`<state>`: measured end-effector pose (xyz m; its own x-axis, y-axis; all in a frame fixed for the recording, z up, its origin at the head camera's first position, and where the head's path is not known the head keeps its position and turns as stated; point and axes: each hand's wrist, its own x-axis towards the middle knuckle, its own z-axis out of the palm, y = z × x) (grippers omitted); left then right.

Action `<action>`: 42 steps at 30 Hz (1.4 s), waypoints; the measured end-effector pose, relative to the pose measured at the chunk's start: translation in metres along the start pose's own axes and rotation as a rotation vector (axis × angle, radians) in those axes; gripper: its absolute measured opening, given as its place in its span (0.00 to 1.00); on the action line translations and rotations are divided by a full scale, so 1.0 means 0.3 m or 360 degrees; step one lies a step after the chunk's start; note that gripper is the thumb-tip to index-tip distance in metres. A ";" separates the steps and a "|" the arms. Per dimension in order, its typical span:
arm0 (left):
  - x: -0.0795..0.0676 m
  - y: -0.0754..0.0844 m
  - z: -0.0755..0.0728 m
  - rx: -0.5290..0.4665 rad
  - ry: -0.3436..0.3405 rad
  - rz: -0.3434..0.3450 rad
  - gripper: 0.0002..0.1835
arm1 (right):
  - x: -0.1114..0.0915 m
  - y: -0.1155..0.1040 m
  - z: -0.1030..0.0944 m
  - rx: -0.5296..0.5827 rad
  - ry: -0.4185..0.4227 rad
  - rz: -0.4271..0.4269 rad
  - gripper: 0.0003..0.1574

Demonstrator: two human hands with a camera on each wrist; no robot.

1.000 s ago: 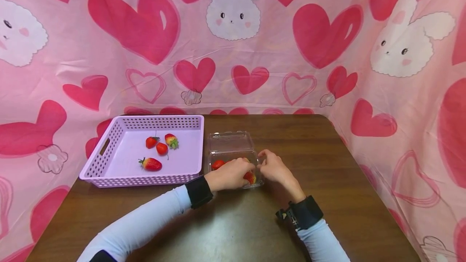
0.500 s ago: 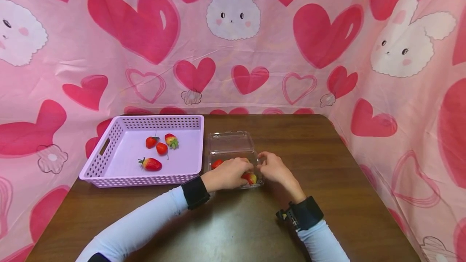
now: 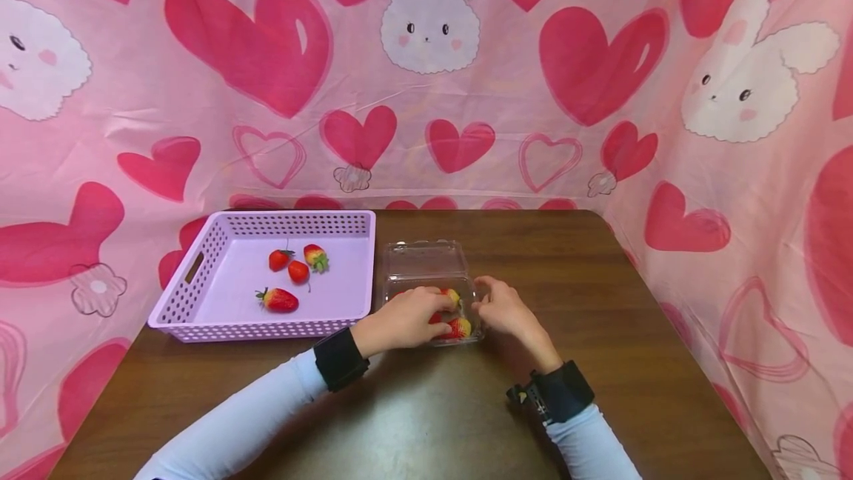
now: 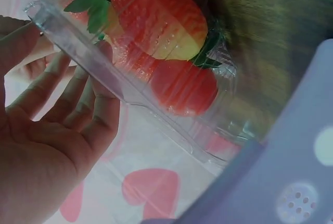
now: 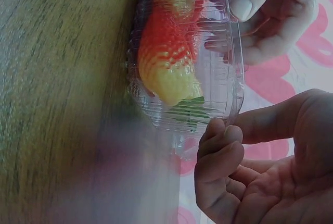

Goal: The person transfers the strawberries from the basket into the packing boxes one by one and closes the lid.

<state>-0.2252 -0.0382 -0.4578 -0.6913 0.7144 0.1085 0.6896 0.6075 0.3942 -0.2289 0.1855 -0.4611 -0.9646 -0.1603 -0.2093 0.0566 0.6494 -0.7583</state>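
Note:
A clear plastic clamshell container stands on the table with its lid folded back. Several strawberries lie in it, one plump with a pale yellow end. Over its front rim reaches my left hand, loosely bent fingers inside among the strawberries, thumb outside by the wall; none shows gripped. At the right side, my right hand pinches the container's rim near the corner, fingertips curled against the plastic. In the head view my left hand hides part of the fruit.
A lilac perforated basket stands left of the container, close beside it. Inside lie several strawberries. The brown wooden table ends at a pink curtain printed with hearts and rabbits.
My left hand has drawn back a little to the left over the container, so more of the strawberries at its right side show. My right hand stays at the container's right side.

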 end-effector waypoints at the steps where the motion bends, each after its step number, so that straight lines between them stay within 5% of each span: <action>1: -0.003 -0.001 -0.001 -0.0002 -0.0001 -0.0008 0.18 | 0.000 0.001 -0.001 0.0007 -0.0003 0.0004 0.34; 26: -0.056 0.007 -0.029 -0.0083 0.0036 -0.0035 0.17 | 0.007 0.010 -0.003 0.0010 0.0005 -0.0020 0.34; 42: -0.150 0.000 -0.120 -0.0122 0.0167 -0.0117 0.17 | 0.007 0.006 0.001 0.0031 -0.0012 -0.0037 0.33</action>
<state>-0.2018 -0.0830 -0.4297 -0.7609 0.6263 0.1698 0.6205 0.6256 0.4728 -0.2308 0.1861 -0.4632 -0.9637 -0.1811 -0.1962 0.0392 0.6310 -0.7748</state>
